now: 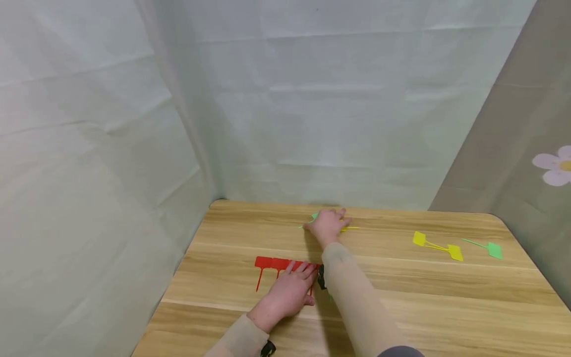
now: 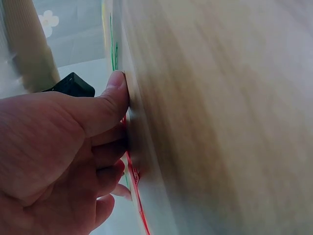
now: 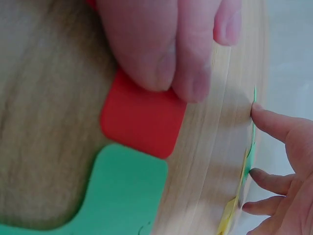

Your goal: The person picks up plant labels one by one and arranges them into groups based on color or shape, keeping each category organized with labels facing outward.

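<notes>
Several red tags with thin tails (image 1: 263, 262) lie side by side in a row on the wooden table. My left hand (image 1: 290, 292) rests over the right part of that row, its fingertips pressing the end red tag (image 3: 142, 117). A green tag (image 3: 129, 186) lies right beside that red one; my right sleeve mostly hides it in the head view. Farther back, my right hand (image 1: 327, 227) reaches down with spread fingers. Its thumb and fingertips touch another green tag (image 1: 314, 216) lying on the table. A yellow tag (image 3: 227, 215) lies beside that green one, partly behind the hand in the head view.
To the right on the table (image 1: 446, 307) lie two yellow tags, one at left (image 1: 419, 238) and one at right (image 1: 455, 253), tails overlapping. Beyond them is a green tag (image 1: 495, 250). Pale cloth (image 1: 321, 124) hangs behind the table's back edge.
</notes>
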Demonstrator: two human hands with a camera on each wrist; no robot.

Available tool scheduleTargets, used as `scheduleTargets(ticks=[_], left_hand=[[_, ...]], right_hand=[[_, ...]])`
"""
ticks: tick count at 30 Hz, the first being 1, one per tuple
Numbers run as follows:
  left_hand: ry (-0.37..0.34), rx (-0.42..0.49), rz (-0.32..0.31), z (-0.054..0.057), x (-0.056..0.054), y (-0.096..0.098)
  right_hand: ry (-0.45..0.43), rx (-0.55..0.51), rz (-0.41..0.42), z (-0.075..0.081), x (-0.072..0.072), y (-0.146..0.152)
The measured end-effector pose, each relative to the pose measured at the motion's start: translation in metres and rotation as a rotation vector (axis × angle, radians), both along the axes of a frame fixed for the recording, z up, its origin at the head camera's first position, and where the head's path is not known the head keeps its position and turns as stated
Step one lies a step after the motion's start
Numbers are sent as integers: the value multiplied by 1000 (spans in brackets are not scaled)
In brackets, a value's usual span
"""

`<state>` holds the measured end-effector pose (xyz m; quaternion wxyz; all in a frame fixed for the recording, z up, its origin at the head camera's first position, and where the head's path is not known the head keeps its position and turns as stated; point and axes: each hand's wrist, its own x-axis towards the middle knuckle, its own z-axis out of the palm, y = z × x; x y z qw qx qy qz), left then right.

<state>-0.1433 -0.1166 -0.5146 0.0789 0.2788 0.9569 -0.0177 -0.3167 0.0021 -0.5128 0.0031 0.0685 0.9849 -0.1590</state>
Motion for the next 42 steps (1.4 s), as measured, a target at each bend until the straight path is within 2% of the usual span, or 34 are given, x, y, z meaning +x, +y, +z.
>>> scheduleTargets(ticks=[8,12,15,19,21,25,31,36,42], left_hand=[[-1,-7,-12,-1,1,3],[-6,9,-6,-2,0,2],[-20,17,6,-2,0,1],[-11,20,6,-3,0,1],[-8,21,5,-3,0,1],[-23,18,4,-4,0,2],[-33,12,6,-2,1,5],[-22,6,0,-1,2,5],[-8,0,8,-2,2,0]], right_hand=[[-32,-108,12,5,3,10],[4,-89,100,8,2,10],[37,-9,252,5,-3,8],[108,156,469,1,-10,3],[156,238,544,1,-12,2],[233,378,633,1,-13,2],[250,501,738,1,-12,6],[277,474,829,1,-13,12],[392,317,929,14,-16,26]])
